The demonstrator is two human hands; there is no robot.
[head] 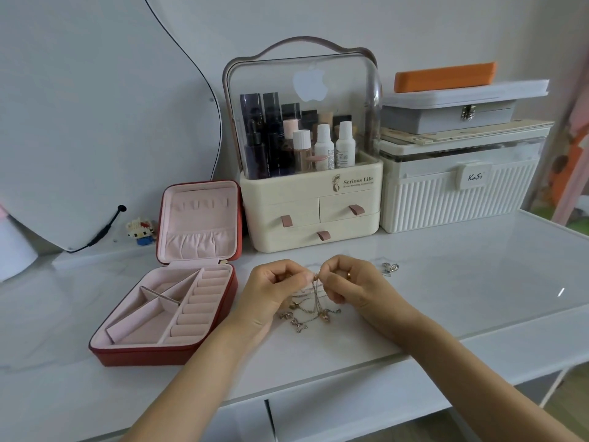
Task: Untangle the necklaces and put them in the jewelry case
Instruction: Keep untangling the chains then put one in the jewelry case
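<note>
In the head view, a tangle of necklaces [310, 309] is being worked on just below the centre of the frame, on the white desk [446, 282]. The upper strands are being pinched between the fingertips of the left hand [274, 293] and the right hand [353, 282], which are being held close together, so that each grip is clamped on the thin chains. The fingers of both hands are being kept curled, and a ring is being worn on the right one. The lower part of the tangle, with several small pendants, is being left lying on the desk between the two wrists.

Left of the hands, the red jewelry case [165, 314] is being kept open, its pink lined tray lying flat on the desk and its lid [199, 221] standing upright behind it. No necklace is being seen in its compartments.

A small silver piece of jewelry [390, 268] is being left on the desk just right of the right hand.

At the upper centre of the frame, a cream cosmetics organizer [310, 215] with a clear cover and bottles inside is standing against the wall. A white ribbed storage box [459, 199] is standing to its right, with a grey box [446, 118] and an orange case [444, 77] stacked above it. At the left edge, a small block figure [141, 229] is sitting beside a mirror [95, 122].
</note>
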